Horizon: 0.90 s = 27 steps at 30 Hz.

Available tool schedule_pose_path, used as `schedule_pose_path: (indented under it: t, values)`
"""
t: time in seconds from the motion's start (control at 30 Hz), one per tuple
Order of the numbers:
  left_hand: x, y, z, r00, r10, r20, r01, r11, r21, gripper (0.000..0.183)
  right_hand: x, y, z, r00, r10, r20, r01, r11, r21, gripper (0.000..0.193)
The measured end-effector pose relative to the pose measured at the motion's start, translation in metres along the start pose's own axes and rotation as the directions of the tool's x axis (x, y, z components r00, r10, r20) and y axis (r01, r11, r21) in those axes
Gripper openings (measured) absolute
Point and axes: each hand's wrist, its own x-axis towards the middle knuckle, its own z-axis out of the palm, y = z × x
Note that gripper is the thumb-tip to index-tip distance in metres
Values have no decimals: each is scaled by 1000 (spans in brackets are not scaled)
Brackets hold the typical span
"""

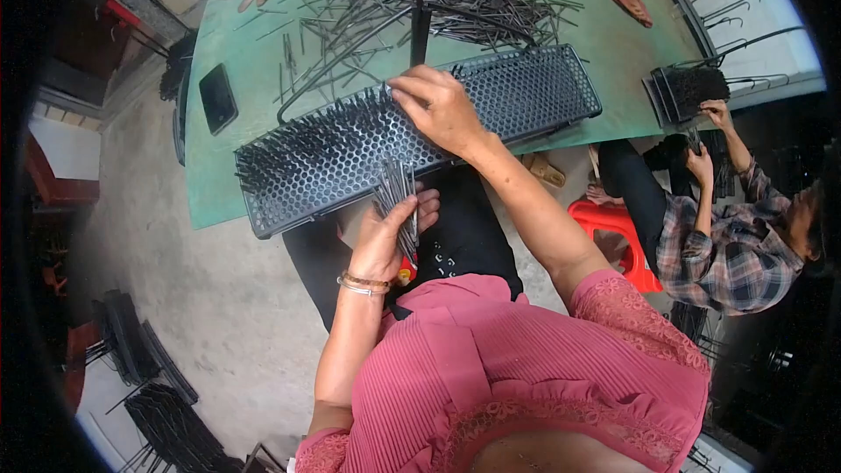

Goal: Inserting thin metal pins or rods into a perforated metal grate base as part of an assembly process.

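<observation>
A long black perforated rack (534, 92) lies across the table's near edge, tilted in view. Thin dark rods (307, 144) stand upright in its holes along the left half; the right half shows bare holes. My left hand (377, 241), in front of the rack, is closed round a bundle of similar rods (399, 193), which fan upward. Over the rack's middle, my right hand (442, 114) has its fingers pinched together at the edge of the standing rods. Whatever lies between those fingertips is too small to make out.
A loose heap of rods (491, 4) covers the far part of the green table (215, 197). A dark post (420, 17) rises behind the rack. A phone (218, 98) lies at left. At right, another person (727, 245) handles a similar dark rack (688, 92) near a red stool (622, 241).
</observation>
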Motion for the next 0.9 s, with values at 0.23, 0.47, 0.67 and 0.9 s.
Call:
schedule_pose_path:
  t: [0.23, 0.47, 0.67, 0.9]
  values:
    - [-4, 11, 5, 999, 45, 22, -45, 999, -12, 30, -8, -17, -21, 982, 136, 129, -164, 955, 245, 18]
    - [-10, 11, 15, 996, 70, 61, -73, 997, 40, 29, -34, -37, -37, 703, 260, 662, -641, 634, 433, 25]
    - [-5, 4, 14, 998, 65, 7, -65, 998, 27, 28, -32, -27, -41, 681, 366, 634, -715, 522, 466, 23]
    - [-1, 0, 7, 998, 50, -48, -51, 999, -17, 28, 1, -18, -46, 924, 352, 149, -379, 796, 471, 26]
